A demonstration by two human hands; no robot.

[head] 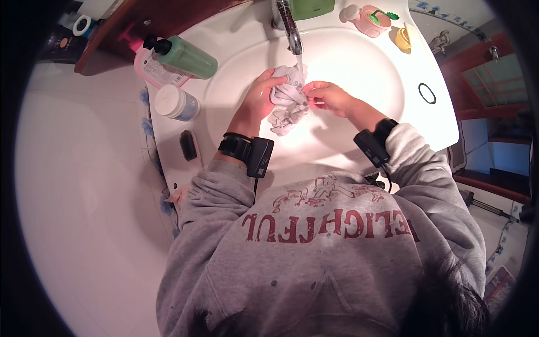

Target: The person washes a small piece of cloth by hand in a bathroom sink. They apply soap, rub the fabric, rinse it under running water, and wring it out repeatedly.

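Note:
A wet, crumpled pale grey cloth (290, 94) hangs over the white washbasin (358, 54), just below the chrome faucet (290, 29). Water runs from the spout onto the cloth's upper part. My left hand (263, 94) grips the cloth from its left side, thumb on top. At its right edge, my right hand (330, 97) pinches the fabric between thumb and fingertips, with the other fingers curled loosely. The lower end of the cloth droops in folds toward the basin. A black strap with a small box sits on each wrist.
Along the left rim stand a green pump bottle (191, 57), a pink bottle (158, 67), a white lidded jar (177, 103) and a dark-bristled brush (188, 145). On the right lie a pink toy cup (372, 27), a yellow toy (403, 39) and a black ring (427, 93).

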